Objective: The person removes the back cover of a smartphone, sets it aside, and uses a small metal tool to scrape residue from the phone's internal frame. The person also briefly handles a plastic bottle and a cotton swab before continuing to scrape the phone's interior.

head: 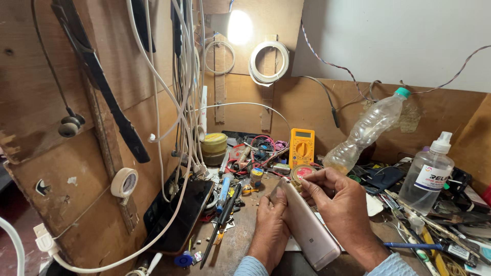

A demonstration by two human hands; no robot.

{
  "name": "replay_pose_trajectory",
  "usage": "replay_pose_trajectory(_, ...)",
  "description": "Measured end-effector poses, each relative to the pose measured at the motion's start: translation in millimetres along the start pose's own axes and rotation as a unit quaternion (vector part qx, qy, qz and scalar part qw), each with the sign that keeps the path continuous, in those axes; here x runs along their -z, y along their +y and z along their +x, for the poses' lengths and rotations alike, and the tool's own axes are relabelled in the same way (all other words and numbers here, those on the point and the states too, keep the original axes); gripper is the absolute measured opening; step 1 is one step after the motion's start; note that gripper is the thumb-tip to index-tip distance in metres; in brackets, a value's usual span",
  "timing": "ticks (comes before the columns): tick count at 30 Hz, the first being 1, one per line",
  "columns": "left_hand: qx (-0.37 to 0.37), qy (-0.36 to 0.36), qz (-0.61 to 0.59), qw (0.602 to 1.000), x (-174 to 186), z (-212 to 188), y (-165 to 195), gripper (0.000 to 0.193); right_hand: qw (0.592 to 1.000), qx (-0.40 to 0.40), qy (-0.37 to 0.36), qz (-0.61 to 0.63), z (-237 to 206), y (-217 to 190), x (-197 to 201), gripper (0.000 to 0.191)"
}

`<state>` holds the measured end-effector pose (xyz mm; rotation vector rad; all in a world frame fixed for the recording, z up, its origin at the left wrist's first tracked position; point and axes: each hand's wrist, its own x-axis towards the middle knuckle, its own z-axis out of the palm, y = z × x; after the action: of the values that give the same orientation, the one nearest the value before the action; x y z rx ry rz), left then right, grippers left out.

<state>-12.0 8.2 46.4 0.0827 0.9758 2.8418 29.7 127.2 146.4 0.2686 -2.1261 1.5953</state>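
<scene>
Rose-gold phone point(309, 227) is gripped back-up at frame centre-bottom: left hand point(269, 225) is wrapped around its 9 o'clock edge, right hand point(341, 204) is pinched at its top corner, 12 o'clock. Yellow multimeter point(302, 147) is seen beyond.

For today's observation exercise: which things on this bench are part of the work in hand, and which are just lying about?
In hand:
left hand
right hand
pale gold phone, held by both hands

Lying about:
yellow multimeter
tilted plastic bottle
spray bottle
tape roll
dark phone
</scene>
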Motion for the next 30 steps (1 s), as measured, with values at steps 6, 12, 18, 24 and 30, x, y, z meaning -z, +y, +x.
replay_pose_trajectory(6,0.007,0.007,0.007,1.000,-1,-1,1,0.049,1.000,-0.019,-0.006,-0.007,1,-1,2,0.011)
replay_pose_trajectory(12,0.004,0.003,0.014,1.000,0,-1,0,0.048,0.997,0.019,-0.020,-0.076,4,-6,2,0.010)
replay_pose_trajectory(18,0.005,0.002,0.000,1.000,0,0,1,0.049,0.986,0.096,-0.010,-0.136,3,-11,-1,0.015)
replay_pose_trajectory(24,0.022,-0.003,-0.015,1.000,-2,-4,5,0.046,0.991,0.054,-0.017,-0.125,7,-6,2,0.008)
replay_pose_trajectory(30,0.008,-0.035,-0.018,0.999,-1,-6,6,0.043,0.991,0.081,-0.009,-0.103,6,-1,-4,0.003)
